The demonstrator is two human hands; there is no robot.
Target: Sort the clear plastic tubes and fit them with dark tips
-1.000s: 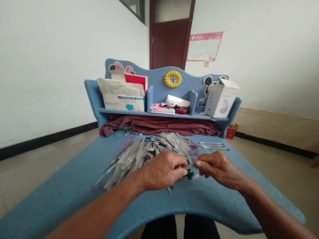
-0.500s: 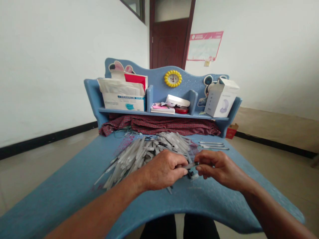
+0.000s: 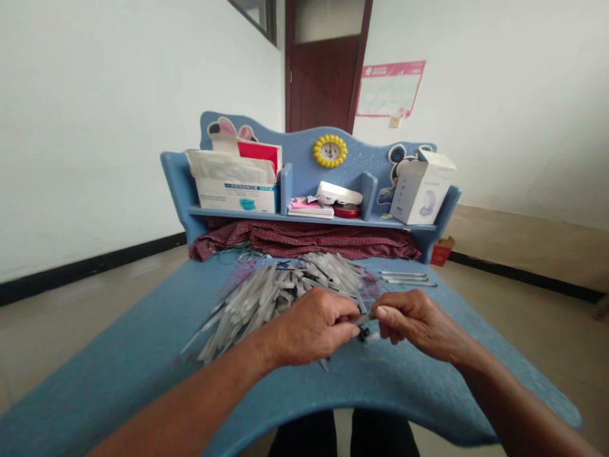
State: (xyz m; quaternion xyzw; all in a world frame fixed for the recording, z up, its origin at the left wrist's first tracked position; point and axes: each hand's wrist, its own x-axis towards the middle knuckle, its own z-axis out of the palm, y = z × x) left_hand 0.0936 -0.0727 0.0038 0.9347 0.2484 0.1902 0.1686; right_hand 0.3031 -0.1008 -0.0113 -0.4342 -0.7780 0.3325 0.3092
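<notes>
My left hand [image 3: 311,327] and my right hand [image 3: 419,322] meet over the front middle of the blue desk [image 3: 143,355]. Both are closed in a pinch on one thin grey pen-like tube [image 3: 362,318] held between them. A few small dark parts [image 3: 366,335] lie on the desk just under the fingertips. Right behind the hands spreads a big pile of translucent grey tubes [image 3: 280,289], running from the desk's left middle toward the back.
Three finished pen-like pieces [image 3: 406,278] lie at the back right. A red checked cloth [image 3: 304,241] sits under the shelf [image 3: 309,219], which holds a mask box [image 3: 235,190], a white carton [image 3: 421,190], booklets and a yellow clock [image 3: 330,151].
My right hand has shifted slightly left and closer to the left hand along the tube; the left hand has stayed almost still. The pile has not moved.
</notes>
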